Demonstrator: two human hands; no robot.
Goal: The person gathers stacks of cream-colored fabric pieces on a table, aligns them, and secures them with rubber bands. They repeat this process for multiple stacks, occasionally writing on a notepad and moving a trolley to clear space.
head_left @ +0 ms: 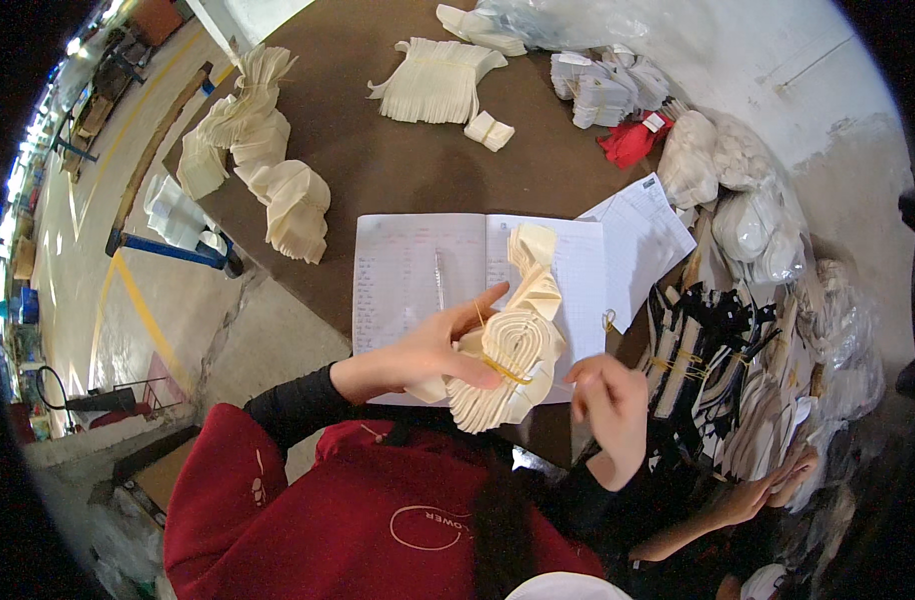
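Observation:
My left hand (433,350) is closed round a bundle of cream fabric strips (518,350), folded and coiled in layers. A yellow rubber band (506,370) runs across the bundle near my fingers. To the right of the bundle, apart from it, is my right hand (613,410) with its fingers curled; whether anything is in them is hidden. Beneath the bundle lies an open notebook (418,240) with handwritten rows, and a clear pen (440,280) rests on its left page. A small yellowish loop (609,320) shows by the notebook's right edge.
Cream fabric bundles (288,195) lie at the table's left; another stack (438,80) and a small bundle (490,131) sit farther back. Grey bundles (608,88), a red one (633,140), papers (643,230) and black-and-white strips (693,360) crowd the right. Another person's hand (768,490) is at lower right.

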